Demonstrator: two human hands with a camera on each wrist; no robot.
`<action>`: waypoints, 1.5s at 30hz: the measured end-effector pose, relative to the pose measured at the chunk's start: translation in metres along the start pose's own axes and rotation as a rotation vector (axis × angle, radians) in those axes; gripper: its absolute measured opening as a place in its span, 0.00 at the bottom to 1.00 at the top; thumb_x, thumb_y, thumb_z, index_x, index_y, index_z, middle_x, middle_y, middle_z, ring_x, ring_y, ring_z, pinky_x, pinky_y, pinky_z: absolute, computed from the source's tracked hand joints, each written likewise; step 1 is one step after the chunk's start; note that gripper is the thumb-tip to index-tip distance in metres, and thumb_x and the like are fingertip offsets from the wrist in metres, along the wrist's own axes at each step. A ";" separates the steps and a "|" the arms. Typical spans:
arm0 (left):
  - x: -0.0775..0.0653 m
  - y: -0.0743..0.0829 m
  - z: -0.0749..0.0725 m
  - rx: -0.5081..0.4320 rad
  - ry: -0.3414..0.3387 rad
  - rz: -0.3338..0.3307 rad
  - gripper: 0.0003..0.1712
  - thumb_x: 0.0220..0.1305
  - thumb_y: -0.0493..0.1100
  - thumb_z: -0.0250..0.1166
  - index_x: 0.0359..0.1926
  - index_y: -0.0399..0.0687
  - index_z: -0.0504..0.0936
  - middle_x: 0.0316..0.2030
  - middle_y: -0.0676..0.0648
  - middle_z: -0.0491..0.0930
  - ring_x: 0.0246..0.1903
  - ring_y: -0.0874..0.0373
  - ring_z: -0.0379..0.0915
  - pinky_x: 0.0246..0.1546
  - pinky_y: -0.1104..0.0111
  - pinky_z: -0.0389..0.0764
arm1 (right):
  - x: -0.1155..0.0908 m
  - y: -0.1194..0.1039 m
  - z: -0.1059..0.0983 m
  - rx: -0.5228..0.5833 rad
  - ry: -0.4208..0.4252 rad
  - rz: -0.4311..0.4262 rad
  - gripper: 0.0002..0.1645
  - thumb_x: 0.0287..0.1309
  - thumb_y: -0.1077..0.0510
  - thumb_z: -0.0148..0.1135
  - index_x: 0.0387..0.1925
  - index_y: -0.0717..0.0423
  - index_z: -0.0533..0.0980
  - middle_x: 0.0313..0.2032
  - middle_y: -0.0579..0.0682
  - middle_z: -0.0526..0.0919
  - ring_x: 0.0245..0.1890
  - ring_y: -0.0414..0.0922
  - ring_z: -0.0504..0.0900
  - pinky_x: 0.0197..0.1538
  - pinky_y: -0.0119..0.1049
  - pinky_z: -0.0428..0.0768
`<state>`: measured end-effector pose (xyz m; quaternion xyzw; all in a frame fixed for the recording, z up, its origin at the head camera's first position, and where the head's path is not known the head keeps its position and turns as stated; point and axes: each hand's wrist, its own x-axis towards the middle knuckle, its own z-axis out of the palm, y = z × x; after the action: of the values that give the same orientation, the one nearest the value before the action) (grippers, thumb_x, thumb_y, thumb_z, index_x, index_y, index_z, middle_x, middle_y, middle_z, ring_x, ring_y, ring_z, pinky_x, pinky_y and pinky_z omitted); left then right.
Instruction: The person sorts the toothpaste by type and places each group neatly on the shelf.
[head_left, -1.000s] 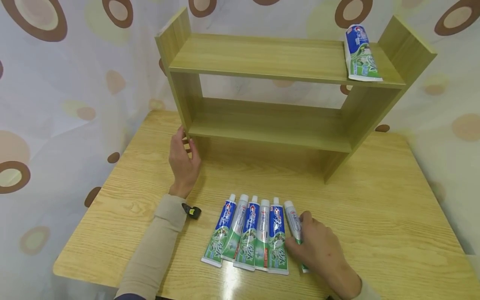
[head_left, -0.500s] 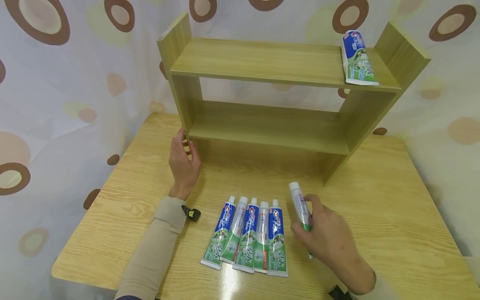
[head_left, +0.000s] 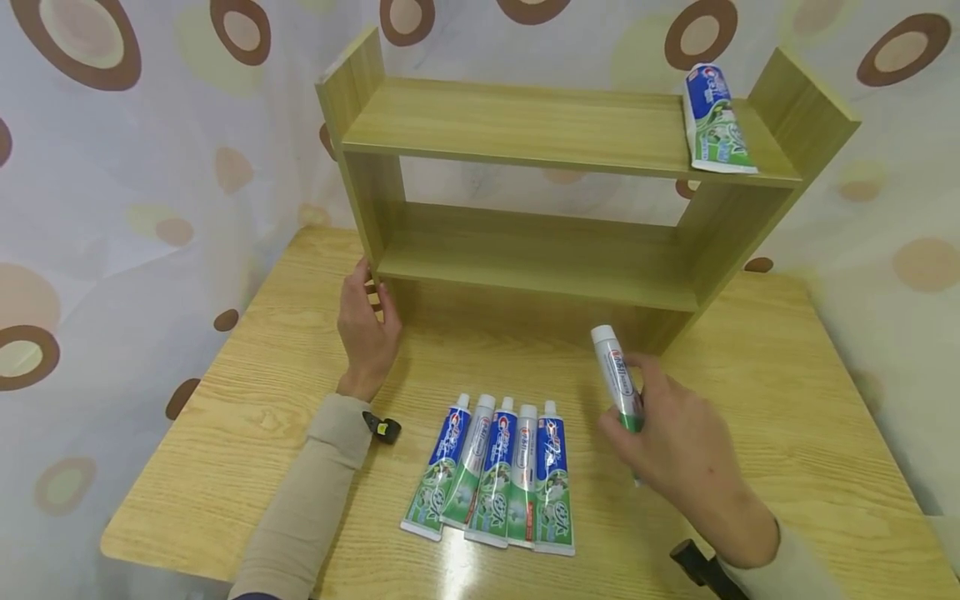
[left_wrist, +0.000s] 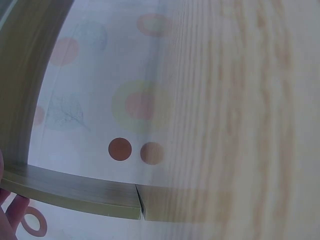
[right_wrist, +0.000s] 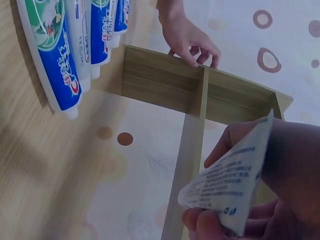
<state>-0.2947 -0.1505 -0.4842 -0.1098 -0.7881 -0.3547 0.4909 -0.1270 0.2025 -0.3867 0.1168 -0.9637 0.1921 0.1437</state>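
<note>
My right hand [head_left: 678,429] grips a silver-and-green toothpaste tube [head_left: 619,377] by its lower part, cap upward and tilted left, above the table right of the row. In the right wrist view, the printed side of this held tube [right_wrist: 225,182] shows between thumb and fingers. At the left, my left hand [head_left: 367,329] holds the side panel of the wooden shelf [head_left: 525,283] near the lower board, thumb on one side and fingers on the other. Several toothpaste tubes [head_left: 495,483], blue-green and silver-green alternating, lie side by side on the table, caps toward the shelf.
Another blue-green toothpaste tube [head_left: 718,125] lies on the upper board at the right, its flat end at the front edge. The shelf stands toward the back of the wood-grain table [head_left: 780,433]. Behind it hangs a white cloth [head_left: 172,167] with brown circles.
My right hand has lifted the silver-green tube off the table and carried it forward and slightly right, toward the shelf. My left hand stays at the side panel.
</note>
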 end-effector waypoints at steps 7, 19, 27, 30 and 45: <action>-0.001 -0.002 0.001 0.000 0.001 0.010 0.25 0.75 0.27 0.62 0.69 0.29 0.71 0.50 0.28 0.82 0.42 0.36 0.85 0.32 0.49 0.92 | 0.012 0.007 -0.003 -0.014 0.086 -0.046 0.37 0.54 0.60 0.74 0.64 0.68 0.73 0.23 0.55 0.83 0.12 0.37 0.67 0.13 0.26 0.63; 0.000 -0.002 0.000 0.008 0.005 0.001 0.24 0.75 0.28 0.61 0.69 0.29 0.72 0.50 0.27 0.82 0.43 0.35 0.86 0.33 0.48 0.92 | 0.027 0.017 -0.008 -0.002 0.149 -0.069 0.35 0.55 0.60 0.74 0.63 0.68 0.74 0.24 0.58 0.85 0.13 0.38 0.68 0.14 0.26 0.63; -0.001 -0.003 0.001 0.007 0.008 -0.003 0.23 0.78 0.30 0.59 0.70 0.28 0.72 0.50 0.27 0.82 0.44 0.35 0.86 0.33 0.48 0.92 | 0.038 0.019 -0.019 -0.026 0.118 -0.053 0.36 0.57 0.59 0.73 0.64 0.69 0.73 0.28 0.65 0.87 0.12 0.42 0.73 0.14 0.28 0.66; -0.002 -0.003 0.002 0.008 0.006 -0.004 0.23 0.78 0.30 0.59 0.69 0.28 0.72 0.50 0.27 0.83 0.44 0.36 0.86 0.32 0.49 0.92 | 0.044 0.021 -0.022 -0.038 0.097 -0.050 0.36 0.57 0.59 0.72 0.64 0.69 0.72 0.28 0.65 0.87 0.12 0.42 0.73 0.13 0.28 0.66; -0.001 -0.003 0.001 -0.010 -0.001 -0.010 0.22 0.78 0.31 0.59 0.69 0.29 0.72 0.50 0.28 0.82 0.44 0.36 0.86 0.32 0.49 0.92 | 0.072 0.030 -0.042 -0.012 -0.112 0.040 0.35 0.64 0.52 0.68 0.65 0.68 0.69 0.28 0.65 0.85 0.14 0.44 0.77 0.14 0.33 0.74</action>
<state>-0.2967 -0.1519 -0.4872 -0.1085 -0.7870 -0.3610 0.4883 -0.1925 0.2340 -0.3367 0.1072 -0.9736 0.1822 0.0864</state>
